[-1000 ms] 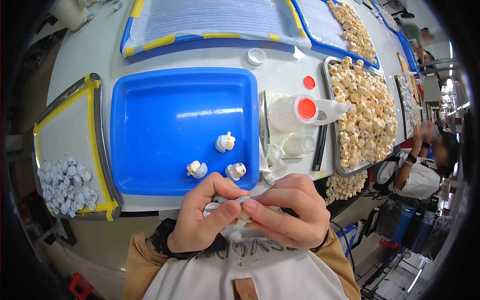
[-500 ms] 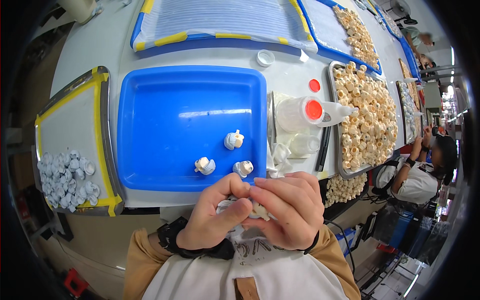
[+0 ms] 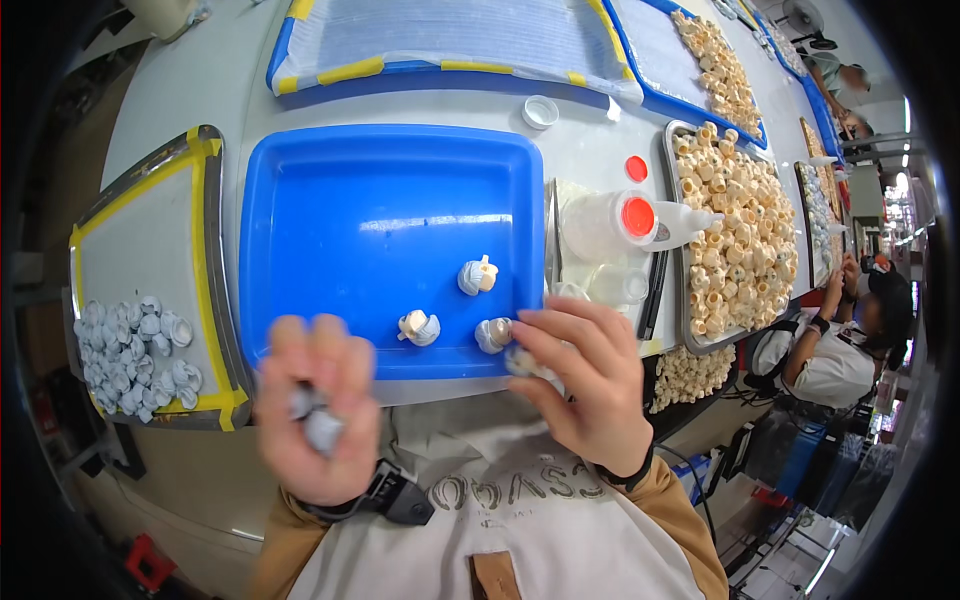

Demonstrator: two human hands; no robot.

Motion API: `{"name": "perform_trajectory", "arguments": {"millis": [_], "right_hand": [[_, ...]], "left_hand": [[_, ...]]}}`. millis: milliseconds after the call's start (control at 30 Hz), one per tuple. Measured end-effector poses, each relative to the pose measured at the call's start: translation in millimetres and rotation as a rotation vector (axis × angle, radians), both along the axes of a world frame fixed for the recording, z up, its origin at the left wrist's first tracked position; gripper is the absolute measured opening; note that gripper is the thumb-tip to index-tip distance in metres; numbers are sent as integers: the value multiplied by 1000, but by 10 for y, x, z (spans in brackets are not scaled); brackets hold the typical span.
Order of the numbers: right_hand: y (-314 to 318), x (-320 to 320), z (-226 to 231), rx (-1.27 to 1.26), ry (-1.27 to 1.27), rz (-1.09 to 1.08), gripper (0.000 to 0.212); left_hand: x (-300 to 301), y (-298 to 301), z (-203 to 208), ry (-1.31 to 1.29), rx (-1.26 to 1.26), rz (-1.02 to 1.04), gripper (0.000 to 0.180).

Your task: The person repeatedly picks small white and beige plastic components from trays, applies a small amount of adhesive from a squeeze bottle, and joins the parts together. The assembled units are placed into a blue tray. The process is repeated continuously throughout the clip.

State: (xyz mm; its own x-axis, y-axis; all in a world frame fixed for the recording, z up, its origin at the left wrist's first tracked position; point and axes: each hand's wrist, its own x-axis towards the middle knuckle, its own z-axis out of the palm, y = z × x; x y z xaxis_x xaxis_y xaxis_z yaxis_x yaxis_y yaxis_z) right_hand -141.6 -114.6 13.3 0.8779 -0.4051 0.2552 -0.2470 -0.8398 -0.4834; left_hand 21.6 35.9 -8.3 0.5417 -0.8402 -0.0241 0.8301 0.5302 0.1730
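Note:
My left hand (image 3: 318, 420), smeared by motion, is off the near left corner of the blue tray (image 3: 340, 250). Its fingers curl round one or more small grey-blue pieces (image 3: 322, 432). At the tray's near right corner, my right hand (image 3: 590, 390) pinches a small cream piece (image 3: 524, 362) between thumb and fingertips, partly hidden. Inside the tray, to the right, lie three small cream figure parts with grey-blue caps: one farther back (image 3: 478, 275), one nearer on the left (image 3: 418, 328), and one beside my right fingertips (image 3: 493, 335).
Left stands a yellow-taped tray (image 3: 150, 235) with a heap of grey-blue shell pieces (image 3: 140, 355). To the right are a red-tipped plastic bottle (image 3: 600, 225), a squeeze bottle (image 3: 685, 222) and a metal tray (image 3: 688, 330) of cream parts. A person (image 3: 845, 350) sits farther right.
My hands, together over a piece in front of me, have parted. The left has swung left with grey-blue material; the right keeps a cream piece near the tray's corner.

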Motion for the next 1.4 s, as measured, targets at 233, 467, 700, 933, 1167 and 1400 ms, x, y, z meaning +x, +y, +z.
{"name": "perform_trajectory", "arguments": {"millis": [233,467,700,933,1167,1400], "right_hand": [[84,178,1,-81,137,-79,50],[-267,-518,269,-145,-231,-527,30],[-1022,-1371,128,-164,118,-949,25],[-993,-1301,75,-223,9,-997,25],[-163,-637,229,371,-649,-259,34],[33,-9,180,456,-359,199,39]], "left_hand": [[67,-97,281,215,291,-30,23],[-18,-90,100,-212,120,-443,17],[-132,-246,165,-50,334,-414,30],[-136,-246,177,123,271,-394,42],[-185,-319,188,48,281,-385,30],[-218,-371,41,-183,124,-395,21]]}}
